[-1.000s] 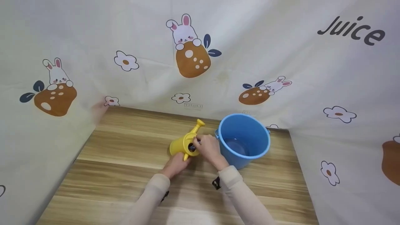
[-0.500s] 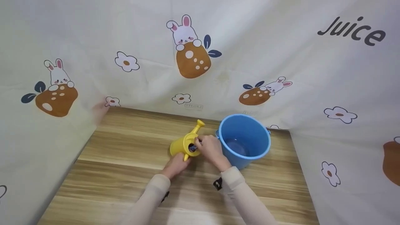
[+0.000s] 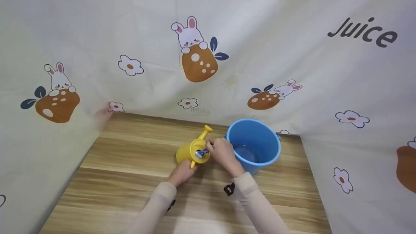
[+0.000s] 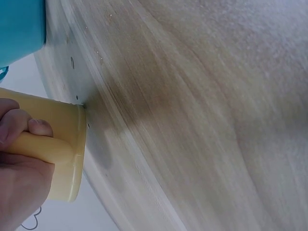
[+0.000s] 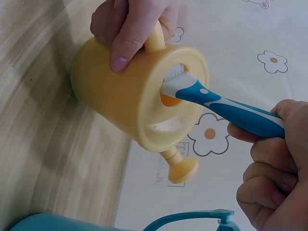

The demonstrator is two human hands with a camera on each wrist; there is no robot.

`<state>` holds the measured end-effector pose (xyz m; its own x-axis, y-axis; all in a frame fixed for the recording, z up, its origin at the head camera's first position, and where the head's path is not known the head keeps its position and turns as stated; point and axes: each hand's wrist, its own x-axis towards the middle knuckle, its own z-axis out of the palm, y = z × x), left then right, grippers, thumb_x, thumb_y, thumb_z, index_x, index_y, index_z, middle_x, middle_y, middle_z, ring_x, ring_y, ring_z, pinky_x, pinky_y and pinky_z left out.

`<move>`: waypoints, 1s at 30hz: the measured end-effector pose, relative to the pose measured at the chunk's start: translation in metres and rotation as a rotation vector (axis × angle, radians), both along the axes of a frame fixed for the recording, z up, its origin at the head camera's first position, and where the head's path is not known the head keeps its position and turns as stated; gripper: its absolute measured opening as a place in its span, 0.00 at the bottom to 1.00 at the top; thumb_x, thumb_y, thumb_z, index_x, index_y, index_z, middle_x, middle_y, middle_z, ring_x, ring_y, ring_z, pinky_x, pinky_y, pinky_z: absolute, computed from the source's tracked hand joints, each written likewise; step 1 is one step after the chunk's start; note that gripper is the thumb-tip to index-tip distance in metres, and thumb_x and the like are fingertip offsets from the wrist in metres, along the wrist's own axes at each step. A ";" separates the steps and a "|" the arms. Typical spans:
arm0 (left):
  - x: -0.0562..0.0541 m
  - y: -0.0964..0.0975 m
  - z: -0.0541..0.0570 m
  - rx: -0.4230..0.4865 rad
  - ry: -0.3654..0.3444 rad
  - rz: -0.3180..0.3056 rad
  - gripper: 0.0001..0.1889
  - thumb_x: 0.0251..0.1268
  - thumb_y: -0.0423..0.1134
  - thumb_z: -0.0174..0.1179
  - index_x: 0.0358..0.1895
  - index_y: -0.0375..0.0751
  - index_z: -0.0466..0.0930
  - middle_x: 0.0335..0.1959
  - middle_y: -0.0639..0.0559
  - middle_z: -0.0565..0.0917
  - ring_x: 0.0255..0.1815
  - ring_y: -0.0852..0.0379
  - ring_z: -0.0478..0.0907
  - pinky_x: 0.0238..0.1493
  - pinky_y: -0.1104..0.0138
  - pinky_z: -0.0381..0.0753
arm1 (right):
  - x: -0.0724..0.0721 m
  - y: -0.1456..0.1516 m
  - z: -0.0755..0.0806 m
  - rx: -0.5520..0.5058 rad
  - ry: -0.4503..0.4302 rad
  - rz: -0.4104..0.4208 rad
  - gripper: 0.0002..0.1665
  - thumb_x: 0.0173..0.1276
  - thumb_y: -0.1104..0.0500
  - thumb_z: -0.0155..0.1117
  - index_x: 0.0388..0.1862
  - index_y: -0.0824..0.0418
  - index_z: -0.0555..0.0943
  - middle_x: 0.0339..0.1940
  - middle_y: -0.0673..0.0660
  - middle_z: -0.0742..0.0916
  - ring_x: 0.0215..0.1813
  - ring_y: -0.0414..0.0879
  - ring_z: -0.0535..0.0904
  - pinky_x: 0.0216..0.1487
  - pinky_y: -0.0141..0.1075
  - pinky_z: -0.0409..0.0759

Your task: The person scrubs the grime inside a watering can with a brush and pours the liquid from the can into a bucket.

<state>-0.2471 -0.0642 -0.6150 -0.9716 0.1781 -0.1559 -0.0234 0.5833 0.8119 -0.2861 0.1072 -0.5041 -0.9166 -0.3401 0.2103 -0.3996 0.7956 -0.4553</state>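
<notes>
A yellow watering can (image 3: 186, 151) is tilted over the floor, its top opening turned toward the right hand. My left hand (image 3: 182, 171) grips its handle (image 4: 45, 147), with the fingers wrapped round it in the left wrist view. In my right hand (image 3: 224, 155) is a blue and white brush (image 5: 243, 115), held by the end of its handle. The brush's white bristles (image 5: 174, 72) sit at the rim of the can's opening, partly inside. The can's spout (image 5: 180, 166) points away from me.
A blue bucket (image 3: 230, 130) stands on the wood-patterned surface (image 3: 130, 143) just right of the can, close to the right hand. A pale cloth wall (image 3: 156, 87) printed with rabbits and flowers encloses the back and both sides.
The right hand has drawn slightly to the right and back, pulling the brush outward so that its head now shows at the can's opening. The left hand and the can have hardly moved.
</notes>
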 end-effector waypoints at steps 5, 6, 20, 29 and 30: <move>0.001 0.000 0.001 0.011 0.002 0.003 0.13 0.72 0.43 0.55 0.27 0.45 0.72 0.17 0.59 0.68 0.17 0.61 0.65 0.21 0.68 0.66 | 0.000 0.000 0.000 0.007 -0.017 -0.011 0.23 0.74 0.55 0.56 0.16 0.56 0.75 0.13 0.46 0.68 0.18 0.39 0.65 0.22 0.29 0.60; 0.001 0.000 0.001 0.012 0.001 0.003 0.13 0.72 0.43 0.55 0.27 0.45 0.72 0.17 0.59 0.68 0.17 0.61 0.65 0.21 0.68 0.66 | -0.001 0.000 0.000 0.006 -0.014 -0.011 0.22 0.74 0.55 0.56 0.16 0.56 0.75 0.13 0.46 0.68 0.19 0.39 0.65 0.22 0.29 0.60; 0.000 0.002 -0.001 -0.006 0.026 -0.007 0.11 0.71 0.42 0.55 0.29 0.43 0.74 0.19 0.58 0.67 0.19 0.61 0.65 0.24 0.67 0.67 | 0.000 -0.009 -0.025 -0.006 0.063 0.002 0.24 0.74 0.53 0.56 0.16 0.56 0.72 0.13 0.46 0.67 0.18 0.40 0.63 0.22 0.30 0.57; -0.002 0.001 -0.001 -0.005 0.029 0.012 0.12 0.70 0.41 0.55 0.25 0.47 0.70 0.18 0.58 0.67 0.19 0.61 0.65 0.24 0.68 0.66 | 0.002 -0.011 -0.032 0.006 -0.021 0.031 0.23 0.72 0.46 0.61 0.21 0.58 0.76 0.14 0.47 0.70 0.18 0.39 0.65 0.21 0.29 0.60; -0.002 0.001 -0.002 -0.002 0.029 0.014 0.12 0.70 0.41 0.55 0.25 0.46 0.70 0.18 0.58 0.67 0.19 0.61 0.65 0.24 0.68 0.66 | 0.003 -0.011 -0.032 0.010 -0.033 0.035 0.22 0.72 0.46 0.61 0.21 0.58 0.76 0.14 0.46 0.69 0.18 0.39 0.64 0.20 0.29 0.60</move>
<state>-0.2490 -0.0636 -0.6165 -0.9781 0.1644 -0.1276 -0.0075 0.5849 0.8111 -0.2833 0.0963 -0.5358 -0.9104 -0.3743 0.1764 -0.4124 0.7858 -0.4609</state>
